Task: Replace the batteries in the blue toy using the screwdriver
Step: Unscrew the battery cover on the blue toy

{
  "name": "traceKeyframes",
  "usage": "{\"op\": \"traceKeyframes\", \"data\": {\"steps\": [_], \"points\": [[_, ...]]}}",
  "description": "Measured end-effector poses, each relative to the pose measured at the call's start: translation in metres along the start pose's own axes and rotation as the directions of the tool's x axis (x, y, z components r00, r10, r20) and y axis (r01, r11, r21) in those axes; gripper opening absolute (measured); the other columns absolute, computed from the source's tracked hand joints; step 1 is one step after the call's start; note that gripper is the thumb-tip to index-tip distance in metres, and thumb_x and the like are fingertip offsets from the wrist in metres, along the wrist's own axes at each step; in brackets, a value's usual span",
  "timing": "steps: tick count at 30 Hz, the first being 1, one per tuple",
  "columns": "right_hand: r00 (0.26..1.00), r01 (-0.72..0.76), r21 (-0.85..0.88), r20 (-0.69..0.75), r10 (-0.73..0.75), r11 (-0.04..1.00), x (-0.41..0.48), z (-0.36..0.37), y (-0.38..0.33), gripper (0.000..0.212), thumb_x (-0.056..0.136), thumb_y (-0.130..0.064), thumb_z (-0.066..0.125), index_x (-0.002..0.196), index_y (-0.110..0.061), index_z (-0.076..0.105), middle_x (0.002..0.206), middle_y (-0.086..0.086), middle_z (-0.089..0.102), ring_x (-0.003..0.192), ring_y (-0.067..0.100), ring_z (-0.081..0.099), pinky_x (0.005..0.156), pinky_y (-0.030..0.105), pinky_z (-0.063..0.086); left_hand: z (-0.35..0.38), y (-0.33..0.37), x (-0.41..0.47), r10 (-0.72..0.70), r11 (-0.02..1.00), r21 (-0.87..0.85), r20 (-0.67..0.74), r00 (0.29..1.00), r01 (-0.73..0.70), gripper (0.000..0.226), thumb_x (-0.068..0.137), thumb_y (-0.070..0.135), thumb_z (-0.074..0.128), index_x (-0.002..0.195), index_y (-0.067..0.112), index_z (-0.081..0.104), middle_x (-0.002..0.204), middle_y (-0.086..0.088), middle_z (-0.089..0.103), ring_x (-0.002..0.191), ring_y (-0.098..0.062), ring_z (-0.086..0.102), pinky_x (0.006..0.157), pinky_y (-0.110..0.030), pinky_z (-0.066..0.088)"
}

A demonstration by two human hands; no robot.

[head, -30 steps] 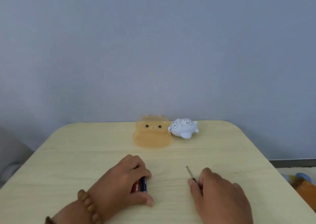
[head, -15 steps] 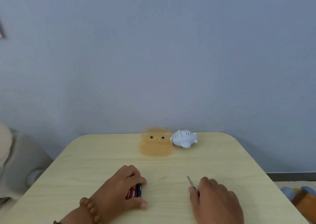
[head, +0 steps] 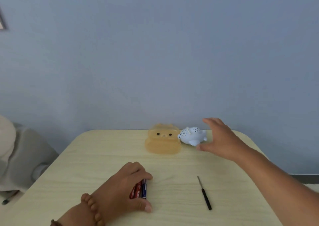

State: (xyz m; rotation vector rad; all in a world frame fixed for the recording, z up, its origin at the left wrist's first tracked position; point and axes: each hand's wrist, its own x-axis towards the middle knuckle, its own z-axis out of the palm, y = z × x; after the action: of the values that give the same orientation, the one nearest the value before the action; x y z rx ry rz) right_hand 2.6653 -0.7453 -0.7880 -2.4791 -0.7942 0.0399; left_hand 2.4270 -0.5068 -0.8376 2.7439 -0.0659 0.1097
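Note:
The pale blue toy [head: 192, 136], a small rounded animal shape, lies at the table's far edge, touching an orange bear-shaped box. My right hand [head: 220, 139] is stretched out to it, fingers spread apart, thumb just under the toy's right side; it holds nothing. A thin black screwdriver [head: 204, 193] lies loose on the table at the near right. My left hand [head: 124, 186], with a bead bracelet on the wrist, rests on the table with its fingers curled around the batteries [head: 139, 188], red and blue ones side by side.
The translucent orange bear-shaped box [head: 163, 143] stands to the left of the toy. The light wooden table [head: 96, 158] has rounded corners and meets a blue-grey wall. Grey fabric [head: 22, 153] lies off the left edge.
My right hand has let go of the screwdriver and reached forward to the blue toy. The screwdriver now lies bare on the table. My left hand stays on the batteries.

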Motion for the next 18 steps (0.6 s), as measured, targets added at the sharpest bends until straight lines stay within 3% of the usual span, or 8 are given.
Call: {"op": "traceKeyframes", "data": {"steps": [3, 5, 8, 10, 14, 18], "points": [[0.984, 0.044, -0.002, 0.173, -0.043, 0.999, 0.032, 0.003, 0.016, 0.119, 0.068, -0.033, 0.092, 0.162, -0.029, 0.02, 0.168, -0.007, 0.017, 0.153, 0.018, 0.025, 0.117, 0.034, 0.034, -0.003, 0.003, 0.0, -0.004, 1.0, -0.004, -0.012, 1.0, 0.004, 0.081, 0.063, 0.089, 0.059, 0.131, 0.046, 0.047, 0.121, 0.032, 0.037, 0.12, 0.008, 0.035, 0.101, -0.014, 0.037], [0.975, 0.08, -0.026, 0.209, -0.073, 0.996, 0.043, 0.007, 0.022, 0.113, 0.069, -0.028, 0.092, 0.16, -0.028, 0.025, 0.161, -0.009, 0.032, 0.146, 0.013, 0.037, 0.108, 0.026, 0.036, -0.004, 0.004, 0.0, -0.007, 1.0, -0.015, -0.015, 1.0, 0.007, 0.083, 0.062, 0.088, 0.06, 0.132, 0.045, 0.048, 0.121, 0.032, 0.039, 0.12, 0.008, 0.036, 0.102, -0.016, 0.038], [0.981, 0.175, 0.007, 0.082, -0.175, 0.985, 0.048, 0.018, 0.03, 0.063, 0.077, -0.017, 0.084, 0.133, -0.032, 0.059, 0.124, -0.013, 0.066, 0.109, 0.012, 0.061, 0.088, 0.026, 0.047, -0.007, 0.004, -0.002, 0.019, 1.0, 0.017, -0.015, 1.0, -0.019, 0.088, 0.061, 0.088, 0.062, 0.135, 0.043, 0.048, 0.121, 0.03, 0.041, 0.117, 0.006, 0.04, 0.102, -0.019, 0.038], [0.98, 0.194, -0.002, 0.029, -0.194, 0.981, 0.045, 0.022, 0.036, 0.041, 0.075, -0.014, 0.082, 0.107, -0.034, 0.067, 0.096, -0.014, 0.069, 0.09, 0.017, 0.063, 0.079, 0.033, 0.054, -0.011, 0.004, -0.001, 0.04, 0.997, 0.061, -0.021, 0.999, -0.039, 0.092, 0.059, 0.09, 0.06, 0.136, 0.042, 0.046, 0.121, 0.029, 0.042, 0.116, 0.005, 0.041, 0.103, -0.021, 0.037], [0.988, 0.143, -0.005, -0.049, -0.143, 0.99, 0.021, 0.015, 0.041, 0.046, 0.072, -0.016, 0.084, 0.114, -0.03, 0.07, 0.101, -0.012, 0.069, 0.088, 0.01, 0.064, 0.075, 0.025, 0.05, -0.022, 0.007, -0.003, 0.062, 0.99, 0.136, -0.134, 0.989, -0.043, 0.091, 0.06, 0.093, 0.054, 0.136, 0.043, 0.045, 0.124, 0.03, 0.041, 0.117, 0.005, 0.041, 0.101, -0.024, 0.037], [0.979, 0.141, 0.107, -0.163, -0.123, 0.984, -0.034, -0.012, 0.021, 0.031, 0.074, -0.025, 0.085, 0.097, -0.042, 0.073, 0.087, -0.01, 0.072, 0.075, 0.006, 0.067, 0.068, 0.022, 0.051, -0.033, 0.029, -0.004, 0.114, 0.973, 0.224, -0.292, 0.95, -0.048, 0.085, 0.068, 0.086, 0.055, 0.137, 0.038, 0.042, 0.13, 0.024, 0.041, 0.118, -0.002, 0.045, 0.097, -0.022, 0.036]]}}
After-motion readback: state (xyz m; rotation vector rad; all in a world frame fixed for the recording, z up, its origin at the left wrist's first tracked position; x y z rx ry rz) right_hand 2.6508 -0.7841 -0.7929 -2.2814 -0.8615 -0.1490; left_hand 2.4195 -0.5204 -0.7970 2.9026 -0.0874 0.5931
